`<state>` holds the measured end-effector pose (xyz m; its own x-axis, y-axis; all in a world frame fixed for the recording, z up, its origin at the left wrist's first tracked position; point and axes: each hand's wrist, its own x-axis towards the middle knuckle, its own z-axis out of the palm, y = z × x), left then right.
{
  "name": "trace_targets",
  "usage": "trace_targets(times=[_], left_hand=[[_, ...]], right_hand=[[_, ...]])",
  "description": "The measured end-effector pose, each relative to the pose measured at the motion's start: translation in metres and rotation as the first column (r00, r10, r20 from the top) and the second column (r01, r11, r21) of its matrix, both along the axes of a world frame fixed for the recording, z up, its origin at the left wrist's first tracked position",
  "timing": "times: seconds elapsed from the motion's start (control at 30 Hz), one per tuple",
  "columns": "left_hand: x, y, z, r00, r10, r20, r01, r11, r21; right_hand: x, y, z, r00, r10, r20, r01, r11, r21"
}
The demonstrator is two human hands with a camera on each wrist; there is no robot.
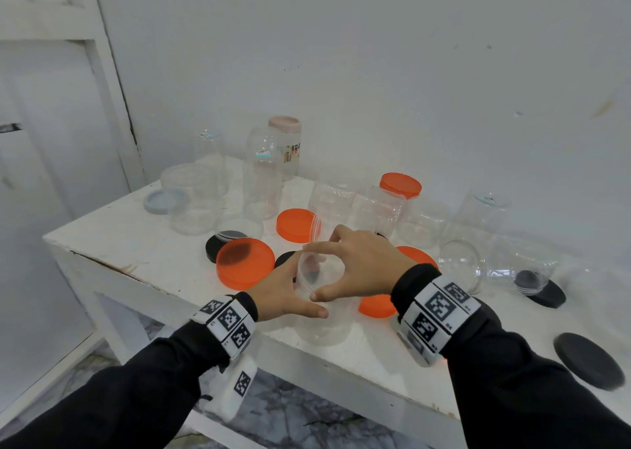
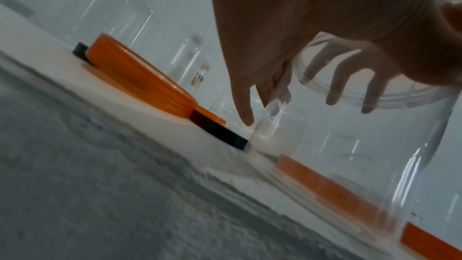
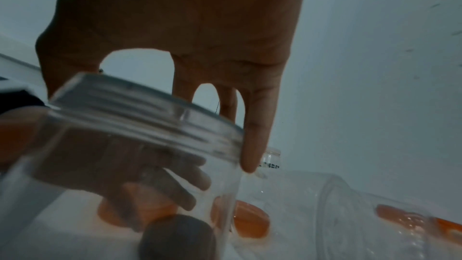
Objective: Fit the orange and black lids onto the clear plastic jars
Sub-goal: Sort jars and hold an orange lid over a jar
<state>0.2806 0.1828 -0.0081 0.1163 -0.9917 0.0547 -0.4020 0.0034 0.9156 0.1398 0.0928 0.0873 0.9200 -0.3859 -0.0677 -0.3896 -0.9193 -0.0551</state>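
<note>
We hold the clear jar (image 1: 316,298) upright at the near table edge (image 1: 341,366), left hand (image 1: 285,289) cupping its wall, right hand (image 1: 362,264) pinching the threaded rim. It looks light, thin and slippery, so grip low. An orange lid (image 1: 245,263) lies just left of our grip, black lids (image 1: 218,245) beyond, crowding jars behind.

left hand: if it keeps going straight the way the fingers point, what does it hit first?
The left hand already grips the clear jar, fingers pointing up-right across the table. Past the jar, probably the right hand at its rim, then the lying jar; depth is unclear.
</note>
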Motion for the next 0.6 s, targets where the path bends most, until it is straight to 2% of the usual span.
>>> trace_targets(times=[0.1,0.23,0.3,0.4,0.5,0.6], left_hand=[[0.006,0.001,0.003,1.0,-0.004,0.019,0.004,1.0,0.006],[0.023,0.002,0.029,0.995,-0.006,0.102,0.012,0.999,-0.051],[0.037,0.002,0.045,0.991,0.068,0.117,-0.054,0.991,-0.121],[0.065,-0.004,0.065,0.976,0.212,0.055,-0.192,0.95,-0.247],[0.09,-0.02,0.077,0.924,0.38,0.044,-0.341,0.869,-0.359],[0.11,-0.044,0.084,0.857,0.51,0.071,-0.43,0.784,-0.448]], right_hand=[[-0.004,-0.003,-0.002,0.998,-0.053,0.041,0.051,0.998,0.035],[-0.01,-0.014,0.013,0.972,-0.122,0.2,0.081,0.977,0.199],[-0.013,-0.024,0.025,0.939,-0.15,0.31,0.075,0.967,0.243],[-0.016,-0.042,0.045,0.854,-0.201,0.479,0.065,0.956,0.286],[-0.012,-0.061,0.06,0.754,-0.26,0.604,0.085,0.949,0.302],[-0.001,-0.083,0.066,0.687,-0.325,0.65,0.127,0.934,0.333]])
